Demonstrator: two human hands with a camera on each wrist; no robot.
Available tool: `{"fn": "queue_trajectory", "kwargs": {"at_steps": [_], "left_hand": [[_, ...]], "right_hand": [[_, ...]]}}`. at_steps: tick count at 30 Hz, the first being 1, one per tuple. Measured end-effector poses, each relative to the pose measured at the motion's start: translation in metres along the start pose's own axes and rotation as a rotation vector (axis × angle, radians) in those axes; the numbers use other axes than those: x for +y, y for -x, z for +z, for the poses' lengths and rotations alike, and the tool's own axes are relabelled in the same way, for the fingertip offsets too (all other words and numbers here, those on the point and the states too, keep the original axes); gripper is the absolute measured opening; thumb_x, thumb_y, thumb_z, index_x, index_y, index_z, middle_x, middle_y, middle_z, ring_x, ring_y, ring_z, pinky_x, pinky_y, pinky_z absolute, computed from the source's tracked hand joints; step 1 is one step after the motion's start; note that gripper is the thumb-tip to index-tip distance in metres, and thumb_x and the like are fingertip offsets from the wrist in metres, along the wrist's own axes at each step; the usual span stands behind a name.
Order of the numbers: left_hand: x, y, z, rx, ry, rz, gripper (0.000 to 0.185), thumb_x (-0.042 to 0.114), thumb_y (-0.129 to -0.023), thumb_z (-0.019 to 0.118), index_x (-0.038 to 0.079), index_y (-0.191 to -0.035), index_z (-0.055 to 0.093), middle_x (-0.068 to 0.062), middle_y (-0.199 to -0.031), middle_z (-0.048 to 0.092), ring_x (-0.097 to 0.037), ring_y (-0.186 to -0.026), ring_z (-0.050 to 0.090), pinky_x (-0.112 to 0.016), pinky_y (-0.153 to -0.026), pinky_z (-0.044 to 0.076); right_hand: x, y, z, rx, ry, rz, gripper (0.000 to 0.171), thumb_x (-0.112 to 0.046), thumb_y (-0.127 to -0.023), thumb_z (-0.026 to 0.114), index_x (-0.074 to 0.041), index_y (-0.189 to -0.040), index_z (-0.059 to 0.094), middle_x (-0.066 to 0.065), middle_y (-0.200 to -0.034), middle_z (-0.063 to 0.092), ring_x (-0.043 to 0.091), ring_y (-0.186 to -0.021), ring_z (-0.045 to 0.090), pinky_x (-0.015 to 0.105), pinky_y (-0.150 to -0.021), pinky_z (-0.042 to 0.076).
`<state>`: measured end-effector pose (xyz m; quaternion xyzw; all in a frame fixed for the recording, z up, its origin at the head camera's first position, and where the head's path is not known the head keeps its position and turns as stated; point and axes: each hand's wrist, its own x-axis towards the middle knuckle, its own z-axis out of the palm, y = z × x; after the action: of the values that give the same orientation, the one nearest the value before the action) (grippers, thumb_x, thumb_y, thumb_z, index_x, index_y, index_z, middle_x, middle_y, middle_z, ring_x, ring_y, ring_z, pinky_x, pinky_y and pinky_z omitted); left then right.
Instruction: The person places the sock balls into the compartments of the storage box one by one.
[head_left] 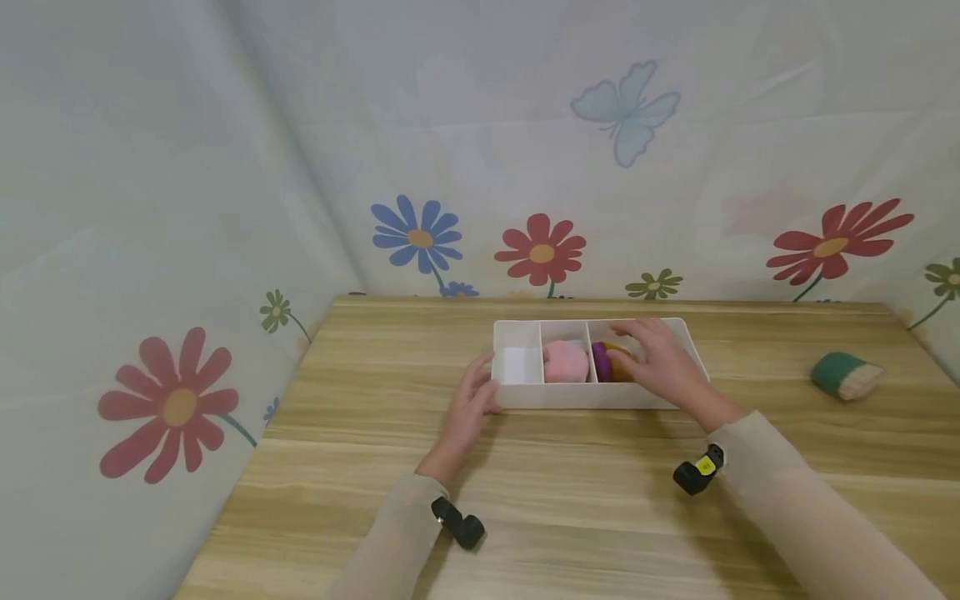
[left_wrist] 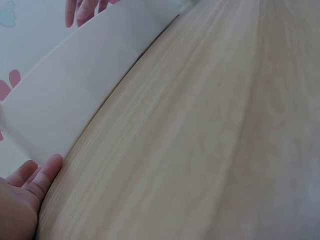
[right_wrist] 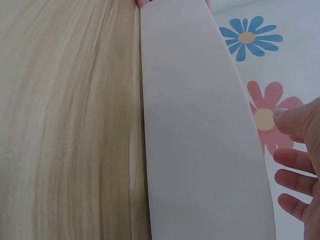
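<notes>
A long white divided box [head_left: 581,397] stands on the table. My left hand [head_left: 467,414] rests against its left end, thumb by the front corner and fingers along the end wall. Above the right compartment hovers my right hand [head_left: 663,362], fingers spread and slightly bent. In the right wrist view, the same hand [right_wrist: 305,155] shows a gap between thumb and fingers, holding nothing. Under it lies a round purple and orange-brown item [head_left: 602,363], partly hidden. The middle compartment holds a soft pink item [head_left: 566,361] with a bit of light blue behind it. The left compartment's white floor shows.
A green and beige soft item [head_left: 846,376] lies on the wooden table [head_left: 570,500] to the right of the box. Behind the table hangs a pale curtain [head_left: 480,125] printed with flowers and a butterfly. Both wrists wear black camera bands.
</notes>
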<state>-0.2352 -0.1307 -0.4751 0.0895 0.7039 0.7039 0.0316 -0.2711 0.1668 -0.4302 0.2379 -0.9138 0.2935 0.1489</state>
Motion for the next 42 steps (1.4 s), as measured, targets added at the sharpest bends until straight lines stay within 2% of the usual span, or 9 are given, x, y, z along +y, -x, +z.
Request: {"fn": "queue_trajectory", "kwargs": {"at_steps": [6, 8, 11, 14, 21, 28, 32, 36, 42], "left_hand": [[0.002, 0.001, 0.0, -0.001, 0.005, 0.011, 0.046, 0.008, -0.098, 0.041, 0.005, -0.143, 0.031, -0.032, -0.128, 0.041, -0.031, -0.103, 0.049, -0.058, -0.08, 0.047], [0.001, 0.0, 0.0, -0.006, 0.008, 0.011, 0.046, 0.007, -0.098, 0.041, 0.005, -0.143, 0.031, -0.033, -0.129, 0.04, -0.032, -0.104, 0.049, -0.058, -0.08, 0.046], [-0.008, -0.004, -0.002, -0.014, 0.018, 0.013, 0.046, 0.008, -0.098, 0.041, 0.006, -0.143, 0.03, -0.032, -0.129, 0.04, -0.034, -0.104, 0.049, -0.058, -0.08, 0.047], [-0.02, -0.009, -0.003, -0.01, 0.018, 0.018, 0.046, 0.011, -0.099, 0.042, 0.009, -0.144, 0.031, -0.03, -0.129, 0.041, -0.033, -0.104, 0.049, -0.055, -0.079, 0.048], [-0.031, -0.011, -0.003, 0.017, -0.004, 0.046, 0.045, 0.017, -0.098, 0.043, 0.014, -0.143, 0.034, -0.024, -0.124, 0.047, -0.027, -0.098, 0.052, -0.043, -0.074, 0.052], [-0.027, -0.01, -0.004, -0.001, 0.006, 0.014, 0.045, 0.016, -0.099, 0.042, 0.013, -0.144, 0.033, -0.023, -0.126, 0.045, -0.029, -0.102, 0.051, -0.051, -0.079, 0.05], [-0.014, -0.005, -0.003, -0.008, 0.008, 0.005, 0.046, 0.012, -0.099, 0.041, 0.009, -0.144, 0.031, -0.026, -0.127, 0.044, -0.031, -0.103, 0.05, -0.056, -0.082, 0.047], [-0.001, 0.001, 0.0, -0.006, -0.01, 0.011, 0.046, 0.011, -0.099, 0.04, 0.005, -0.143, 0.03, -0.026, -0.125, 0.045, -0.031, -0.101, 0.051, -0.056, -0.082, 0.047], [-0.001, 0.001, 0.001, -0.001, -0.02, 0.013, 0.046, 0.011, -0.099, 0.041, 0.005, -0.143, 0.031, -0.026, -0.123, 0.046, -0.029, -0.1, 0.052, -0.056, -0.081, 0.048]], "right_hand": [[0.007, 0.008, -0.004, 0.052, 0.029, -0.043, 0.038, -0.01, -0.082, 0.07, -0.002, -0.117, 0.059, 0.015, -0.108, 0.061, 0.027, -0.09, 0.048, 0.041, -0.074, 0.045], [0.009, 0.011, -0.007, 0.064, 0.03, -0.04, 0.037, -0.01, -0.082, 0.071, -0.001, -0.116, 0.06, 0.015, -0.108, 0.061, 0.026, -0.089, 0.048, 0.039, -0.07, 0.046], [0.011, 0.015, -0.012, 0.075, 0.024, -0.029, 0.038, -0.009, -0.081, 0.071, 0.001, -0.116, 0.059, 0.016, -0.108, 0.06, 0.028, -0.092, 0.049, 0.043, -0.071, 0.05], [0.013, 0.018, -0.017, 0.086, 0.012, -0.019, 0.039, -0.007, -0.08, 0.071, 0.001, -0.117, 0.059, 0.017, -0.108, 0.06, 0.031, -0.101, 0.048, 0.049, -0.08, 0.047], [0.018, 0.026, -0.024, 0.07, 0.001, 0.016, 0.037, -0.007, -0.083, 0.069, -0.002, -0.118, 0.059, 0.015, -0.109, 0.06, 0.029, -0.098, 0.046, 0.047, -0.077, 0.043], [0.024, 0.035, -0.031, 0.084, 0.004, 0.056, 0.034, -0.006, -0.083, 0.068, -0.002, -0.116, 0.059, 0.018, -0.108, 0.06, 0.032, -0.102, 0.045, 0.053, -0.083, 0.042], [0.027, 0.042, -0.036, 0.086, 0.014, 0.088, 0.036, -0.008, -0.083, 0.068, 0.001, -0.117, 0.058, 0.018, -0.109, 0.058, 0.033, -0.104, 0.044, 0.055, -0.085, 0.041], [0.031, 0.048, -0.039, 0.074, 0.023, 0.117, 0.037, -0.011, -0.084, 0.068, 0.001, -0.118, 0.057, 0.018, -0.109, 0.057, 0.033, -0.105, 0.044, 0.056, -0.085, 0.041], [0.036, 0.056, -0.043, 0.068, 0.041, 0.128, 0.039, -0.011, -0.085, 0.067, 0.003, -0.119, 0.055, 0.019, -0.11, 0.057, 0.034, -0.104, 0.046, 0.056, -0.084, 0.041]]}}
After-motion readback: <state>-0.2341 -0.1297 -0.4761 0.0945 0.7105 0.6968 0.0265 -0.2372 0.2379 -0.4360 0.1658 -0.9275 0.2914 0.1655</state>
